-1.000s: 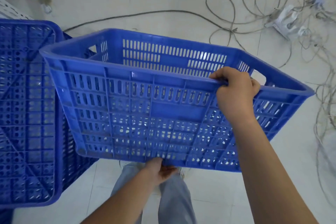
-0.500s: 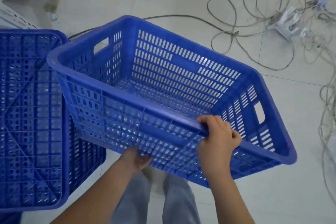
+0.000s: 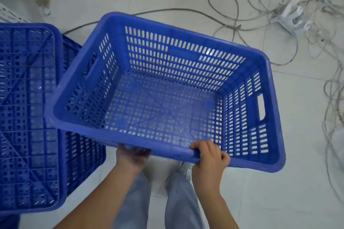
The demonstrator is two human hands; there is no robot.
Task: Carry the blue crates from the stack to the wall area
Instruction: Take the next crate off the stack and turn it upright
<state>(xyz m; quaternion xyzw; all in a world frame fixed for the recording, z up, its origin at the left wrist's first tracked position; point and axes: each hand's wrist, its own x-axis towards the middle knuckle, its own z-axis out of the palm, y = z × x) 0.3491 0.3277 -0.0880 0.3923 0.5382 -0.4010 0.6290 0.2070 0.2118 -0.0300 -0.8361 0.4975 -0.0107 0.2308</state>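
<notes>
I hold an empty blue slotted crate (image 3: 167, 102) in front of me, open side up, above the floor. My right hand (image 3: 209, 156) grips the crate's near rim from above. My left hand (image 3: 131, 155) is under the near rim, its fingers hidden beneath the crate. To the left stands the stack of blue crates (image 3: 28, 117), its top crate upside down with the ribbed base showing. The held crate's left edge overlaps the stack in view.
Tangled grey cables (image 3: 260, 24) and a white power strip (image 3: 292, 17) lie on the tiled floor at the top right. A white perforated object (image 3: 7, 15) shows at the far left. My legs in light trousers (image 3: 178, 201) are below the crate.
The crate has tipped from standing on its side to open side up and come lower. My right hand rode down with the rim; my left hand stayed under the near edge.
</notes>
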